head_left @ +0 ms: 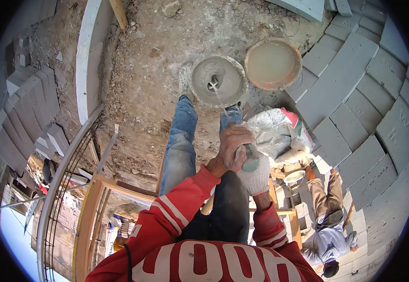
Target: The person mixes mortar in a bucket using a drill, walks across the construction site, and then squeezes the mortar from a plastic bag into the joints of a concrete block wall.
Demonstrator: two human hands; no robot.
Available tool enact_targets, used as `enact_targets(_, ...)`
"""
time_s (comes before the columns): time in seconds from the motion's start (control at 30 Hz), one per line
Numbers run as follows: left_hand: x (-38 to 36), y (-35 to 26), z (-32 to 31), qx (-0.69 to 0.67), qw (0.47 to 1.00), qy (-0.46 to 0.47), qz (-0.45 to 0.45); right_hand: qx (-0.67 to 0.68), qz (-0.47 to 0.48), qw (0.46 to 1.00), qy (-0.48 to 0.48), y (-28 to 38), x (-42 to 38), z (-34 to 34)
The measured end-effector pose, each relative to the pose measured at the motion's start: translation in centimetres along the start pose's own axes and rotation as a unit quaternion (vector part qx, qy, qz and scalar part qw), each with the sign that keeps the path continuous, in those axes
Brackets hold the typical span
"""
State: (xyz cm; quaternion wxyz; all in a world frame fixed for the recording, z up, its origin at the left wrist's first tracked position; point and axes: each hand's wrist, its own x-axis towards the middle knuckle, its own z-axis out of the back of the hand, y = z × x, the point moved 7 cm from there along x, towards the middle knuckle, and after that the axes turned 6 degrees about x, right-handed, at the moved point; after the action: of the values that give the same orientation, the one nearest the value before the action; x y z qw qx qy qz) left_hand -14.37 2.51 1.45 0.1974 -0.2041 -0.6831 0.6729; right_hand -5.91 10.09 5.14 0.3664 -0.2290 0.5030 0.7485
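A power mixer (251, 159) with a greenish-grey body is held between both hands. My bare left hand (235, 146) is wrapped round its front part. My right hand (255, 175), in a whitish knitted glove, grips its rear end. The thin shaft runs down into a round tub (243, 89), where the mixing head sits in wet grey mortar (227, 77). Part of the shaft is hidden behind my left hand. The tub stands on the ground just beyond my feet.
A second round bucket (273, 65) of cloudy liquid stands beside the tub. An open powder bag (272, 131) lies near my right leg. Grey blocks (345, 70) cover the right side; more blocks (28, 105) stand left. A wooden frame (89, 221) is lower left. Another person (329, 225) works lower right.
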Motion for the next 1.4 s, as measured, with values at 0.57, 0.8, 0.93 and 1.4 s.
enact_targets(0.57,1.2,-0.5,-1.9,-0.055,0.992,-0.117,0.010,-0.081,-0.004,0.993,-0.085,-0.5,-0.7,1.1)
enact_targets(0.8,5.1,0.0,-1.2,-0.063,0.998,0.002,-0.025,-0.154,-0.004,0.986,-0.057,0.7,2.1,2.0)
enact_targets(0.93,4.4,-0.5,2.0,-0.049,0.997,-0.032,-0.045,-0.081,0.064,0.991,-0.081,4.4,2.8,0.3)
enact_targets(1.4,0.7,-0.6,0.2,-0.056,0.997,-0.009,0.057,-0.140,-0.001,0.990,0.001,1.8,-0.4,0.1)
